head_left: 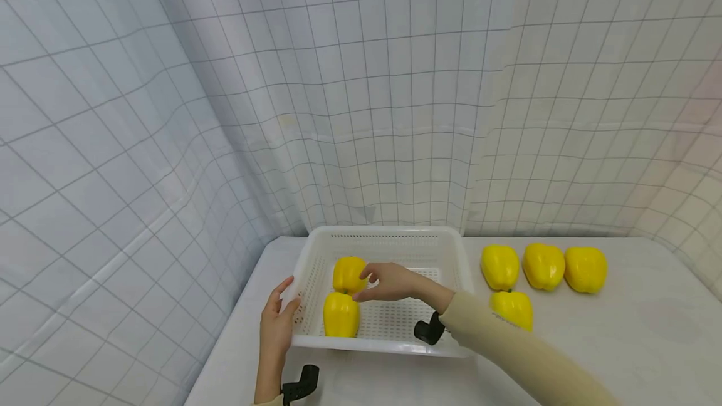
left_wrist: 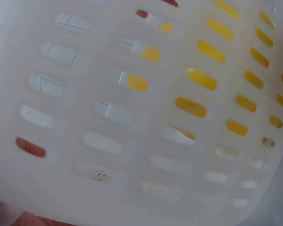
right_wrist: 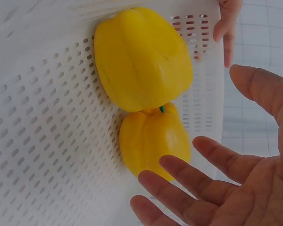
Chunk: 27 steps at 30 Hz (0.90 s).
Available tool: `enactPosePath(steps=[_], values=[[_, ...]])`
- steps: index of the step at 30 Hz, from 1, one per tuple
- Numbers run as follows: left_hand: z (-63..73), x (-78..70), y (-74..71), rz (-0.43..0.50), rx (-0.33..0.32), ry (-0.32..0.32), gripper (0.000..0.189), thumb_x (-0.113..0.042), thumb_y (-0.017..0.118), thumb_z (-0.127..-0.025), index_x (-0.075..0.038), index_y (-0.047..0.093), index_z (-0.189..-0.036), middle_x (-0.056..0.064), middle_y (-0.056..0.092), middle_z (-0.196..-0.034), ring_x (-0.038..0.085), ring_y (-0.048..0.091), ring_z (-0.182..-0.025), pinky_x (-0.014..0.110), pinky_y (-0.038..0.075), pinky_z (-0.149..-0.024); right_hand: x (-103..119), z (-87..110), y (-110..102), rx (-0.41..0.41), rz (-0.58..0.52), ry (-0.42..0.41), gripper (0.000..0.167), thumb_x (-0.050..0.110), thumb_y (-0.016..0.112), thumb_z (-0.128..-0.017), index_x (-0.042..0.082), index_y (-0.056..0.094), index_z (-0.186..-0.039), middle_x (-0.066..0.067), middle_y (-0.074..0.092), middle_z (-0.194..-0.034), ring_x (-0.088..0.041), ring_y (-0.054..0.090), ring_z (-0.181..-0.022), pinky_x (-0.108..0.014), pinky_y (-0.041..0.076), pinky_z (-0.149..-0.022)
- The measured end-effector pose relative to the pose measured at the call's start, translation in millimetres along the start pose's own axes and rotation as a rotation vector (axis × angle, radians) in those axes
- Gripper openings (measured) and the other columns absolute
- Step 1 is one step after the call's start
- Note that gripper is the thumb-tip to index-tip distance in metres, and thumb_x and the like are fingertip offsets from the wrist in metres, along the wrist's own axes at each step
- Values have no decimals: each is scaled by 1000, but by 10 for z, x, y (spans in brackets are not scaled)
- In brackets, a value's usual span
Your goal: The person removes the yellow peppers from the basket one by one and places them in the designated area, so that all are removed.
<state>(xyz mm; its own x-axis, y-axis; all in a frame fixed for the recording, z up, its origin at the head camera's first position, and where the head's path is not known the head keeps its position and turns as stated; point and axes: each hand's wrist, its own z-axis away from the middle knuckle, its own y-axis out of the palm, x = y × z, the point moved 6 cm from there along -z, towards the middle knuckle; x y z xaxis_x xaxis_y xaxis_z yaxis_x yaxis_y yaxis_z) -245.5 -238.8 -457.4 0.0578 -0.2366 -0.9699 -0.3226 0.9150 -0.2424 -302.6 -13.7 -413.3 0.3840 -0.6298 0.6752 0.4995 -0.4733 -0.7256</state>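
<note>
A white perforated plastic basket (head_left: 395,344) stands on the table. My left hand (head_left: 276,321) grips its left rim, and the basket's slotted wall (left_wrist: 85,188) fills the left wrist view. Two yellow bell peppers lie inside on the left: a front pepper (head_left: 341,315) and a back pepper (head_left: 349,274), end to end. Over them, inside the rim, is my right hand (head_left: 389,282), fingers spread apart and holding nothing. In the right wrist view its fingertips overlap the smaller-looking pepper (right_wrist: 155,141), with the other pepper (right_wrist: 144,59) beyond.
Several more yellow bell peppers sit on the white table (head_left: 592,343) right of the basket: three in a back row, including the middle pepper (head_left: 544,266), and a nearer pepper (head_left: 512,310) partly behind my right sleeve. A white grid-patterned curtain (head_left: 395,111) hangs behind and along the sides.
</note>
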Motion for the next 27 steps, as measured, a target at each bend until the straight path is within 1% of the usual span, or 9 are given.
enactPosePath(steps=[2,5,8,11,14,20,21,23,27], values=[[-1,3,4,0,0,2,47,-10,51,-95,-15,45,-141,17,39,-144,36,42,-122,53,36,-95,-3,-36,46,12,12,22,54,43,69,-82,7,58,-121,-14,61,-115,-23,58,-98,-36,49,-76],[-3,3,-2,1,1,9,47,-9,51,-95,-14,45,-141,17,36,-146,40,33,-130,57,31,-99,-6,-92,104,32,35,42,54,43,70,-81,6,60,-119,-9,63,-110,-20,58,-94,-35,48,-77],[-6,3,-11,-3,2,9,47,-9,52,-94,-13,46,-140,17,33,-148,42,23,-135,60,24,-102,-11,-143,160,70,52,64,54,43,70,-81,6,61,-119,-5,63,-110,-18,56,-95,-36,46,-82],[-7,5,-15,-7,2,4,47,-9,52,-94,-13,46,-140,17,31,-149,43,20,-136,61,22,-102,-20,-185,212,111,64,91,56,45,69,-81,5,61,-120,-4,61,-114,-18,54,-101,-37,43,-89],[-2,2,-10,-5,2,2,47,-9,52,-94,-13,46,-140,17,32,-149,43,21,-135,61,23,-102,-30,-217,251,139,68,118,57,45,68,-82,4,62,-121,-5,60,-116,-20,54,-104,-39,42,-91],[5,-1,7,-9,1,5,46,-11,51,-95,-14,45,-141,17,34,-147,41,28,-132,60,28,-99,-74,-247,330,204,1,174,49,43,67,-85,5,64,-116,-1,62,-103,-25,59,-91,-45,48,-77],[3,2,10,-6,1,3,46,-11,51,-95,-14,45,-141,18,37,-146,41,32,-130,59,30,-98,-79,-251,339,209,-7,179,48,42,67,-85,6,65,-116,0,62,-102,-25,60,-90,-46,48,-76],[0,3,8,-3,-3,3,46,-10,51,-95,-14,45,-141,18,38,-144,40,36,-127,58,32,-97,-82,-261,354,217,-15,182,45,42,67,-85,7,65,-113,1,61,-99,-26,59,-89,-46,48,-76],[-8,5,2,-1,-8,8,47,-10,51,-94,-13,46,-140,19,38,-144,41,34,-129,58,30,-98,-91,-281,377,232,-35,190,39,42,66,-85,9,65,-107,1,60,-97,-27,59,-86,-47,47,-77]])
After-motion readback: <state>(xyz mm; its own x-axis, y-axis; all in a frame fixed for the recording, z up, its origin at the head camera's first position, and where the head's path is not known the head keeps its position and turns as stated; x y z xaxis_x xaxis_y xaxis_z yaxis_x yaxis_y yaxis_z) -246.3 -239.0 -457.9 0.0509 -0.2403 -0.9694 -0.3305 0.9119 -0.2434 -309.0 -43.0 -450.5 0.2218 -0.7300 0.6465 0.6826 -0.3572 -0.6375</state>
